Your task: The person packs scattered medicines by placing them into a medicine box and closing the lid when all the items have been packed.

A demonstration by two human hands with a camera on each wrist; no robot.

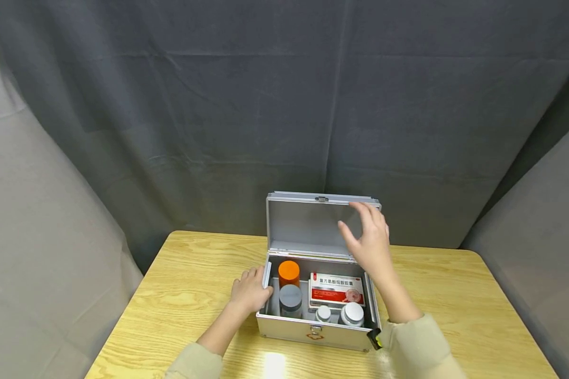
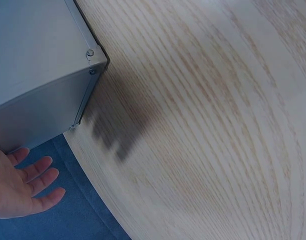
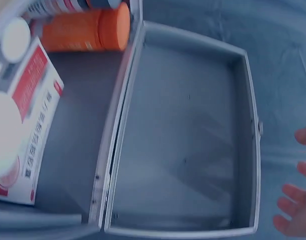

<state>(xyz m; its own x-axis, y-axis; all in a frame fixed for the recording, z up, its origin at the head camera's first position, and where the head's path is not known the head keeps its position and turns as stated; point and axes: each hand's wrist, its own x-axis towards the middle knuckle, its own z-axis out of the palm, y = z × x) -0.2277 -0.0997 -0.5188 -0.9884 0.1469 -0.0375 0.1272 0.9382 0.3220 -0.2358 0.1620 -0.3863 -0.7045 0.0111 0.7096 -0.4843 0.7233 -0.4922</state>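
A silver metal case (image 1: pixel 289 327) stands on the table with its lid (image 1: pixel 308 223) raised. Inside are an orange-capped bottle (image 1: pixel 289 271), a grey-capped jar (image 1: pixel 291 299), a small white-capped bottle (image 1: pixel 323 314), a larger white bottle (image 1: pixel 353 314) and a red-and-white medicine box (image 1: pixel 336 289). My left hand (image 1: pixel 250 290) rests at the case's left side, thumb over the rim; in the left wrist view its fingers (image 2: pixel 40 175) are spread and loosely bent. My right hand (image 1: pixel 372 239) is raised before the lid's right part, thumb and fingers apart, holding nothing. Whether it touches the lid's edge I cannot tell.
The case sits on a light wooden table (image 1: pixel 185 284). A dark grey curtain (image 1: pixel 218 116) hangs behind it, with pale cloth (image 1: pixel 42 237) on the left and more grey cloth (image 1: pixel 536 237) on the right. A black wrist device (image 1: pixel 374 339) is by the right sleeve.
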